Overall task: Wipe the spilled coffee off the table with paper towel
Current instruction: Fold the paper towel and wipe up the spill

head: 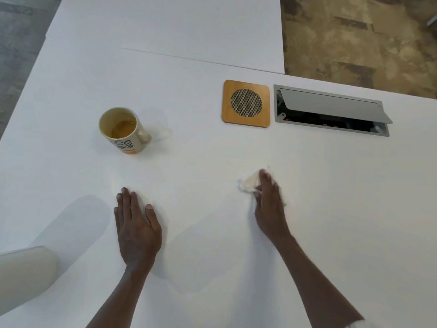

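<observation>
A: Counter [212, 150]: status?
B: White, no brown spill visible; wiping looks nearly done.
A: Left hand [137, 229]?
B: Flat, fingers released, holding nothing.
A: Right hand [269, 202]?
B: Fingers pressing the crumpled paper towel [248, 184] onto the counter, below the coaster [246, 103].

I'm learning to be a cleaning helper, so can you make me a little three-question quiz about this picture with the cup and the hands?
1. True or false: the left hand lies flat and empty on the white table.
2. What does the right hand press on the table?
A. a crumpled white paper towel
B. a sponge
C. a spoon
3. What stands between the cream printed ceramic mug and the open grey metal cable box?

Key:
1. True.
2. A.
3. The square bamboo coaster with a round mesh centre.
</observation>
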Demonstrator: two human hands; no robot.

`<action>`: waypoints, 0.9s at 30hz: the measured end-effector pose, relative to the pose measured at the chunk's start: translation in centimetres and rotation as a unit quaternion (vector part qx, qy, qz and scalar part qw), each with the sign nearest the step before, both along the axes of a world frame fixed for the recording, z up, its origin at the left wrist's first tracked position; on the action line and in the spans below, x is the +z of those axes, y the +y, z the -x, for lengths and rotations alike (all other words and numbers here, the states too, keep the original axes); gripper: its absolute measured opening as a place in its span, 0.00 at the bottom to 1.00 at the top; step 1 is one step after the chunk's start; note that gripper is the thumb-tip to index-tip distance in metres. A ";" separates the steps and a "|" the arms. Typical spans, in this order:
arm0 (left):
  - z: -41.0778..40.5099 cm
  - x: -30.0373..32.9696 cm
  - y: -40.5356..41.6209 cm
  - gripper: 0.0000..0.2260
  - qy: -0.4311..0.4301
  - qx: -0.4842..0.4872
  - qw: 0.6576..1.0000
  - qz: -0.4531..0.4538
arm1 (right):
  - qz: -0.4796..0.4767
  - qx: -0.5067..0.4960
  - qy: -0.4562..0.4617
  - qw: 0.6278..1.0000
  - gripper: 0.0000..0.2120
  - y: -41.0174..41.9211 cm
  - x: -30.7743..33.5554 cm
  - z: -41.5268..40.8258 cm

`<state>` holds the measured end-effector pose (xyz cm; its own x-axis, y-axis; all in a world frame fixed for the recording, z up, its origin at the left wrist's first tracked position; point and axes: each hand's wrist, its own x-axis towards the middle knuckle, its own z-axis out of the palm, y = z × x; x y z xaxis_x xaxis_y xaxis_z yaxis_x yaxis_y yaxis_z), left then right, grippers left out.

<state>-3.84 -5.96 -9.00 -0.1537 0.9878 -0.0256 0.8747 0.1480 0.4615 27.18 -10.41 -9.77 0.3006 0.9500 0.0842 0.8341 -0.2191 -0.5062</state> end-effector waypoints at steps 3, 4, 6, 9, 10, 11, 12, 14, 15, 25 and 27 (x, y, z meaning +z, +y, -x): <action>0.0 -0.1 -0.1 0.27 0.003 -0.003 1.000 0.003 | 0.014 -0.041 0.034 0.998 0.25 6.6 -0.2 -0.1; 0.0 -0.1 -0.1 0.27 0.004 -0.004 1.000 0.004 | 0.016 -0.035 0.037 0.999 0.25 8.6 -0.4 0.8; 0.0 -0.1 0.0 0.27 0.005 -0.005 1.000 0.005 | 0.001 0.002 0.033 0.999 0.24 10.9 -1.0 4.0; 0.0 -0.1 0.0 0.27 0.005 -0.007 1.000 0.006 | -0.045 0.099 -0.007 0.994 0.27 9.7 -1.8 10.3; 0.0 -0.1 0.0 0.27 0.004 -0.007 1.000 0.006 | -0.051 0.139 -0.014 0.989 0.27 8.4 -1.7 12.2; 0.0 -0.1 0.0 0.27 0.003 -0.007 1.000 0.006 | -0.057 0.175 -0.005 0.983 0.27 6.7 -1.4 13.6; 0.0 0.0 0.0 0.27 0.004 -0.007 1.000 0.006 | -0.053 0.198 0.005 0.979 0.26 4.8 -1.2 14.5; 0.0 0.1 -0.1 0.27 0.009 -0.010 1.000 0.006 | -0.002 0.227 0.013 0.974 0.25 1.4 -0.2 14.8; 0.0 0.1 -0.1 0.27 0.011 -0.012 1.000 0.008 | 0.027 0.240 0.025 0.970 0.25 -0.2 0.3 14.3; 0.0 0.0 0.0 0.27 0.017 -0.014 1.000 0.018 | 0.013 0.053 -0.013 0.998 0.23 -5.2 0.4 2.5; 0.0 -0.1 0.0 0.27 0.019 -0.014 1.000 0.020 | 0.015 0.002 -0.003 1.000 0.24 -3.1 0.5 0.3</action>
